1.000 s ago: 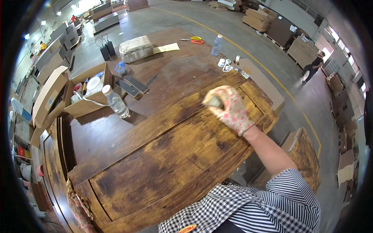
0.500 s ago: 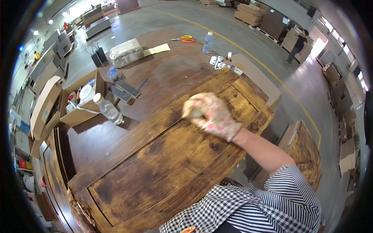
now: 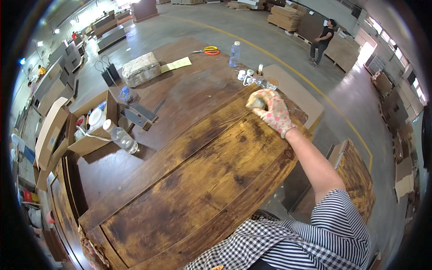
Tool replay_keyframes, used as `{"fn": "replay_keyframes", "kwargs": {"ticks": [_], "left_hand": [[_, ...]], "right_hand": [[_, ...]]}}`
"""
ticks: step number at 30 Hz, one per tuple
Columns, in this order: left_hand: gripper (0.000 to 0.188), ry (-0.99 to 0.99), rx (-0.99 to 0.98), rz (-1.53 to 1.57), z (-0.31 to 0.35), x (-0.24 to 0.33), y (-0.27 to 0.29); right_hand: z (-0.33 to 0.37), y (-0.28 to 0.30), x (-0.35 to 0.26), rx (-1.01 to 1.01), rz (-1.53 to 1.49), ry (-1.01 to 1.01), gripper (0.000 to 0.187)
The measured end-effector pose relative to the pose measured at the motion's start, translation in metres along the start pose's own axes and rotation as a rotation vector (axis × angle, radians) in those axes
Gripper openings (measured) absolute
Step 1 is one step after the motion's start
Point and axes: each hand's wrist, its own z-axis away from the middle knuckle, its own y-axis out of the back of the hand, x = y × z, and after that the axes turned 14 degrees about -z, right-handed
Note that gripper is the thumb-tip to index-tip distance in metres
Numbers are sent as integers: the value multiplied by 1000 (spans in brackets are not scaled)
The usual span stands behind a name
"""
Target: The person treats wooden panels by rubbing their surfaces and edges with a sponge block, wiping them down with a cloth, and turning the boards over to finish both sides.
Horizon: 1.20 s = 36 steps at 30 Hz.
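A brown wood-grain panel (image 3: 202, 180) with a raised frame lies slanted across the table before me. My right hand (image 3: 272, 110), in a white glove with pink dots, is over the panel's far right end. Its fingers are curled around a small greyish wad (image 3: 258, 104), whose exact kind I cannot make out. At the panel's near left edge is my left hand (image 3: 93, 254), in a stained patterned glove. It grips the edge there, and most of its fingers are hidden.
Beyond the panel, the brown table (image 3: 193, 85) bears scissors (image 3: 209, 50), a wrapped block (image 3: 141, 69), a blue-tinted bottle (image 3: 234, 54) and small white-capped bottles (image 3: 242, 74). A clear bottle (image 3: 121, 137) stands by an open carton (image 3: 92, 117). A person (image 3: 321, 42) stands far right.
My right hand has moved away and to the right over the panel, carrying the greyish wad. My left hand stays at the near left edge. The distant person has shifted left in view.
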Motion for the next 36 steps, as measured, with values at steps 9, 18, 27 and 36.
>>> {"fn": "replay_keyframes", "kwargs": {"ticks": [9, 18, 27, 36], "left_hand": [[46, 41, -63, 160, 1, -34, -1], [41, -437, 200, -597, 24, 23, -1], [40, -83, -88, 19, 33, 86, 19], [36, -671, 25, 112, 28, 241, 13]], "right_hand": [[37, -58, -90, -106, -96, 213, 45], [76, -164, -269, -264, -289, 662, 33], [75, -169, -297, -298, -752, 557, 45], [44, -14, -31, 447, -965, -346, 34]]}}
